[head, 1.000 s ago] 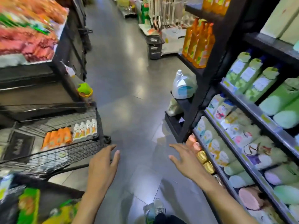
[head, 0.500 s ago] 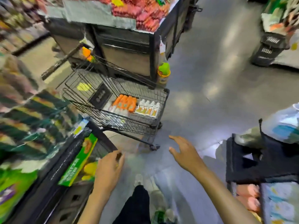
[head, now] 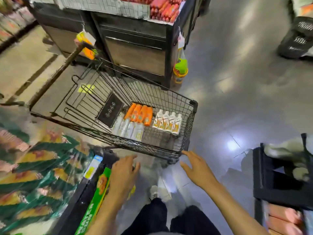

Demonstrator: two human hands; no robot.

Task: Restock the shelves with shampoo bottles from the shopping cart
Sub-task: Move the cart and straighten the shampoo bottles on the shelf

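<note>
My left fingers (head: 131, 158) are loosely stretched and empty, just short of the cart (head: 193, 106). Past them and slightly right, pale bottles (head: 128, 128) lie flat in the basket, with orange bottles (head: 139, 113) just behind. Further right, a row of white bottles (head: 167, 122) lies beyond and a little left of my right fingers (head: 189, 154). Those are spread wide, holding nothing, tips at the cart's near corner; I cannot tell whether they touch the wire.

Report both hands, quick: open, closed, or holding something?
Left hand: open, fingers relaxed, holding nothing.
Right hand: open, fingers spread, holding nothing, close to the shopping cart.
</note>
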